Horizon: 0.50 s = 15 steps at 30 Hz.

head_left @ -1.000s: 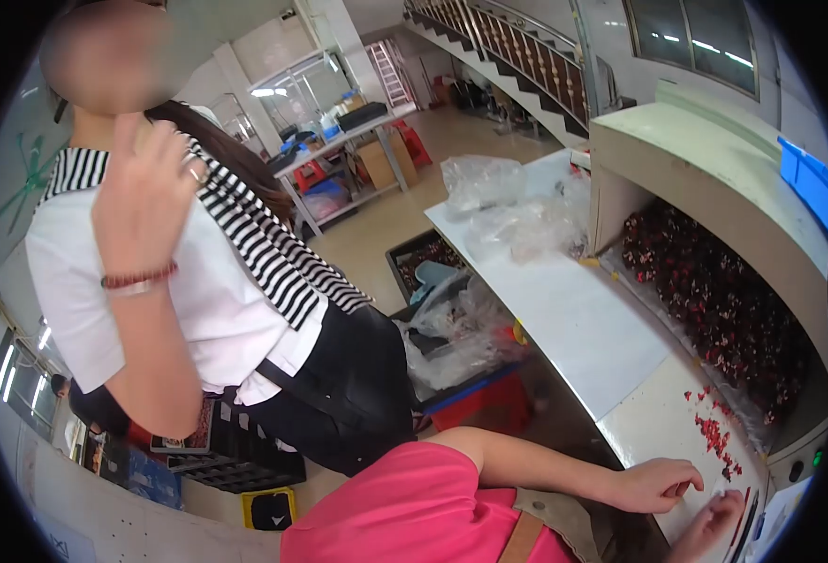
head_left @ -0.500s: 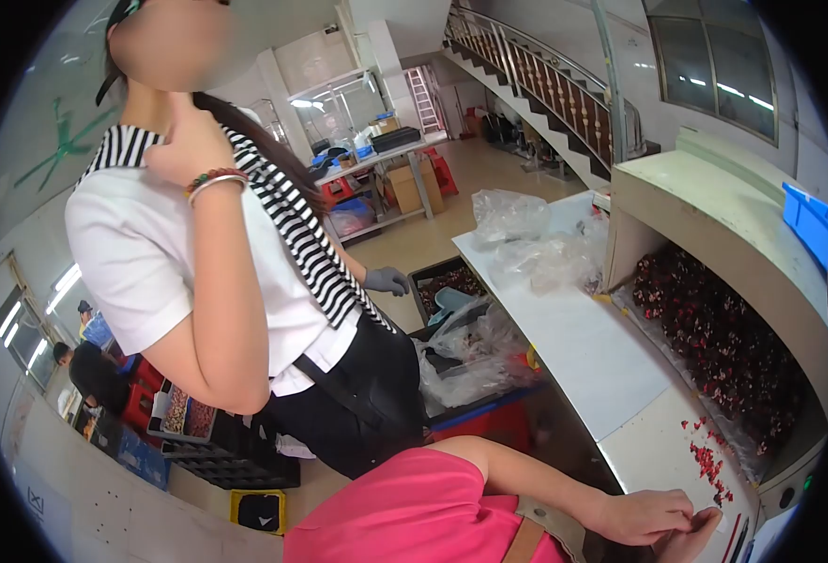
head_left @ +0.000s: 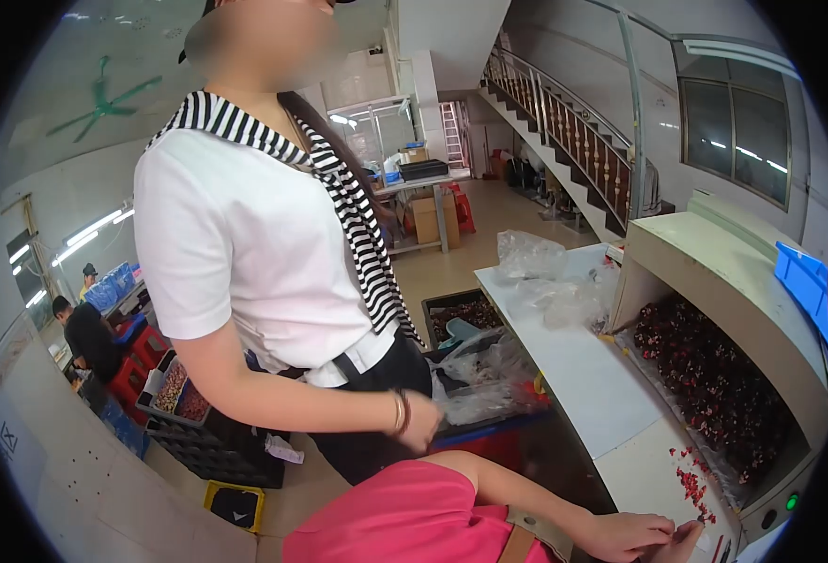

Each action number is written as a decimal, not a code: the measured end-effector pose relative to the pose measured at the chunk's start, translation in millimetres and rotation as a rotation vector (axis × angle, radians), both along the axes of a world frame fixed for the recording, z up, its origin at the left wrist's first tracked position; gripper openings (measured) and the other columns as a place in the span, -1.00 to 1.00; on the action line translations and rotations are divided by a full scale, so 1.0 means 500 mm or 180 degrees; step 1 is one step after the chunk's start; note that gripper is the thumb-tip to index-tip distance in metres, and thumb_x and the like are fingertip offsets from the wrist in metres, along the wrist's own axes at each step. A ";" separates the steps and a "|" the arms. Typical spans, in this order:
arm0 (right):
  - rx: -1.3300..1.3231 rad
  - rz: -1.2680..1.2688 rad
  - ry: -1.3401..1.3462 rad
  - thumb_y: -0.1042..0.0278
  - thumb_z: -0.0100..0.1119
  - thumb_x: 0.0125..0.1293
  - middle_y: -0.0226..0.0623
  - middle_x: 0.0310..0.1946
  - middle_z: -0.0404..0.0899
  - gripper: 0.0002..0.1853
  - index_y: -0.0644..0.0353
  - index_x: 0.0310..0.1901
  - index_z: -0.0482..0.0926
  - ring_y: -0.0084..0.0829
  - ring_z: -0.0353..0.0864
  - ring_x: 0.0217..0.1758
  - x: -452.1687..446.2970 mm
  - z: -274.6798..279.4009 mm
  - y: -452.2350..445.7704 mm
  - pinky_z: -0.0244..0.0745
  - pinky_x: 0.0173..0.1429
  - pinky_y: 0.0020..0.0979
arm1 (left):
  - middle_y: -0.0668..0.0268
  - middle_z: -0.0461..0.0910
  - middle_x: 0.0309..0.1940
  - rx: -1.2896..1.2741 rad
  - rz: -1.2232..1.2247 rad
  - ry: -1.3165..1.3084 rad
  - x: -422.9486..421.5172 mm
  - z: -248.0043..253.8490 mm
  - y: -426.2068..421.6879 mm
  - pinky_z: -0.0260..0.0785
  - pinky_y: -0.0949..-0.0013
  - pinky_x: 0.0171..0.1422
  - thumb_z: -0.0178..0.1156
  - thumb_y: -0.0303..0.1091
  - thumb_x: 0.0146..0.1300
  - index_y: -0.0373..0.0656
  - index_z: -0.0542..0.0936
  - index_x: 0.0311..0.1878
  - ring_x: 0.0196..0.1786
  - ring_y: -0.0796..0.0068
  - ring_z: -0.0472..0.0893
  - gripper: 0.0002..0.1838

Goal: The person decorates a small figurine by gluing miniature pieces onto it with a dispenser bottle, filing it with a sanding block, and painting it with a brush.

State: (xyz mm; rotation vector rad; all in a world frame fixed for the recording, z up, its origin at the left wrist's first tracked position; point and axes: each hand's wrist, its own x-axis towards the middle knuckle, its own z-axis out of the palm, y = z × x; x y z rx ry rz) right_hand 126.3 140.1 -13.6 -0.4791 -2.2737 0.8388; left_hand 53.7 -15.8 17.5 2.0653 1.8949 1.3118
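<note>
Red bits: loose bits (head_left: 691, 484) on the pale surface (head_left: 635, 462) in front of you, just beyond your hands.
Their lie: a ragged strip, its long axis running from the booth (head_left: 705, 251) side down toward your fingers; single bits are too small to give a direction.
Your left hand: fingers curled in and nearly closed, the left hand (head_left: 628, 537) meeting the other at the fingertips.
Your right hand: the right hand (head_left: 682, 546) is cut by the lower edge, so you probably can't judge its spread, or whether either hand grips anything.
Inside the booth: a heap of dark red pieces (head_left: 714, 385).
</note>
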 end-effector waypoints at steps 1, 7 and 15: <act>0.0015 0.0024 0.0020 0.31 0.28 0.11 -0.14 -0.43 0.49 -0.73 0.24 -0.28 0.42 -0.26 0.47 -0.37 0.000 -0.003 0.003 0.44 -0.25 -0.29 | -0.03 0.44 0.05 0.0024 0.0019 0.0037 0.002 0.000 -0.001 0.33 0.11 0.20 0.05 -0.43 0.26 -0.31 0.45 0.12 0.13 -0.02 0.43 -0.63; -0.1316 0.0416 0.0483 0.34 0.20 0.21 -0.21 -0.45 0.45 -0.79 0.24 -0.27 0.40 -0.31 0.46 -0.35 -0.013 -0.043 0.014 0.45 -0.25 -0.29 | -0.06 0.41 0.15 -0.0156 -0.0066 -0.0009 0.023 0.026 -0.011 0.27 0.09 0.29 0.07 -0.36 0.31 -0.32 0.43 0.18 0.20 -0.03 0.40 -0.60; -0.2434 0.1146 0.0771 0.50 0.03 0.34 -0.29 -0.44 0.42 -0.94 0.23 -0.28 0.37 -0.40 0.44 -0.37 -0.033 -0.097 0.033 0.46 -0.26 -0.36 | -0.15 0.36 0.19 0.0163 -0.0291 0.0648 -0.001 -0.008 0.059 0.24 0.04 0.33 0.18 -0.15 0.31 -0.38 0.40 0.19 0.24 -0.13 0.36 -0.46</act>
